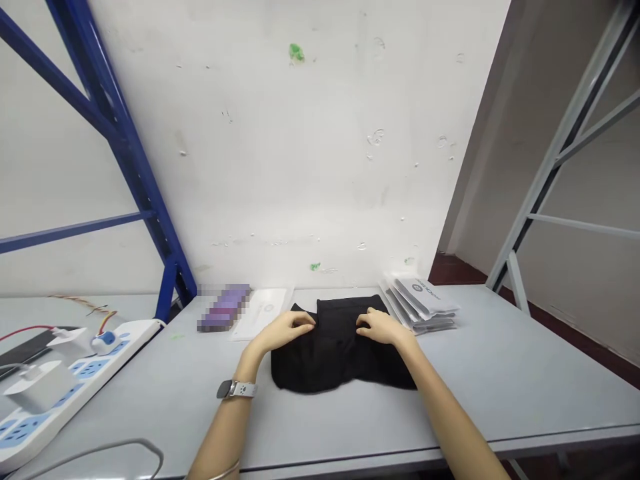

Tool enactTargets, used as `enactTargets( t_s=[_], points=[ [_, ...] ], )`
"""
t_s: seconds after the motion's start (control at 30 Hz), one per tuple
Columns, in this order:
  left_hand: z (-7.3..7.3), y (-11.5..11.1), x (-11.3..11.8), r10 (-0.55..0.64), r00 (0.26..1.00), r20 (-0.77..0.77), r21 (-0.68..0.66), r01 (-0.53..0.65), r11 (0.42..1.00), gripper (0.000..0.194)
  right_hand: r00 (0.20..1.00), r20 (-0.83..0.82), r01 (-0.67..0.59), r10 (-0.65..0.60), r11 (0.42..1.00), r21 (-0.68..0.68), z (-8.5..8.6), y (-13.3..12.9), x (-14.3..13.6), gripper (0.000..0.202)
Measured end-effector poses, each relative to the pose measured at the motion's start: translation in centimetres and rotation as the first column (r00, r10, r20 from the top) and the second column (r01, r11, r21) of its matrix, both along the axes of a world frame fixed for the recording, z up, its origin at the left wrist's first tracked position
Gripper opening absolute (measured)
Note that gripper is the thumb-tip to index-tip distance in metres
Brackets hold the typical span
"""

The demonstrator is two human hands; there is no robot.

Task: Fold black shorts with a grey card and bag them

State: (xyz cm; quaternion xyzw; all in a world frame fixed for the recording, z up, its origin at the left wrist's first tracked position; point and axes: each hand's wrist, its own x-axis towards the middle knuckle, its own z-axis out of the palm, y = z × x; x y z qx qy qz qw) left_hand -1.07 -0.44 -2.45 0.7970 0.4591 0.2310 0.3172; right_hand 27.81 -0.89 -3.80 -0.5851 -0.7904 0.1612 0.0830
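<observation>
A black cloth item point(333, 350), partly folded, lies on the grey table point(310, 427). My left hand point(285, 330) rests on its upper left part, thumb and fingers close together at a fold edge. On the cloth's upper right part is my right hand point(383, 327), its fingers bent and pressed to the fabric. Whether either hand pinches the cloth or only touches it is hard to make out. A watch with a light strap point(244, 389) is on my left wrist.
Behind the cloth, printed plastic packets point(423, 303) are stacked at right. A clear packet point(263, 312) and a blurred purple item point(225, 308) lie at left. A power strip point(90, 373) with plugs and cables runs along the left side. A white wall point(310, 147) stands behind.
</observation>
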Motion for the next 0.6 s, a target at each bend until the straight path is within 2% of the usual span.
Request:
enactTargets(
  t_s=[0.07, 0.13, 0.2, 0.23, 0.33, 0.4, 0.47, 0.6],
  points=[
    [-0.6, 0.8, -0.2, 0.152, 0.988, -0.024, 0.151, -0.147, 0.978, 0.035, 0.99, 0.123, 0.057, -0.062, 0.997, 0.045, -0.2, -0.1, -0.4, 0.036],
    [-1.5, 1.6, -0.5, 0.298, 0.951, -0.079, 0.231, -0.273, 0.934, 0.042, 0.973, 0.195, 0.107, -0.126, 0.988, 0.108, -0.3, -0.4, -0.9, 0.042],
    [-2.4, 2.2, -1.0, 0.377, 0.907, -0.186, 0.215, -0.337, 0.917, 0.048, 0.973, 0.182, 0.111, -0.142, 0.979, 0.17, -0.6, -0.7, -1.4, 0.045],
    [-2.9, 2.4, -1.2, 0.4, 0.882, -0.25, 0.182, -0.363, 0.914, 0.049, 0.983, 0.149, 0.081, -0.108, 0.981, 0.174, -0.9, -0.8, -1.7, 0.048],
    [-3.6, 2.4, -1.7, 0.429, 0.809, -0.402, 0.094, -0.429, 0.898, 0.05, 0.996, 0.027, -0.084, 0.083, 0.996, 0.037, -1.8, -0.9, -2.3, 0.056],
    [-3.5, 2.1, -2.1, 0.437, 0.792, -0.426, 0.092, -0.443, 0.892, 0.048, 0.99, -0.019, -0.143, 0.142, 0.987, -0.072, -2.4, -0.9, -2.6, 0.06],
    [-3.2, 1.9, -2.5, 0.432, 0.794, -0.427, 0.104, -0.431, 0.896, 0.046, 0.991, -0.03, -0.134, 0.132, 0.986, -0.103, -3.0, -0.7, -2.6, 0.063],
    [-2.6, 1.7, -3.2, 0.4, 0.774, -0.491, 0.086, -0.414, 0.906, 0.038, 1.0, 0.001, -0.026, 0.026, 0.999, -0.046, -4.1, 0.2, -2.9, 0.065]
  ],
)
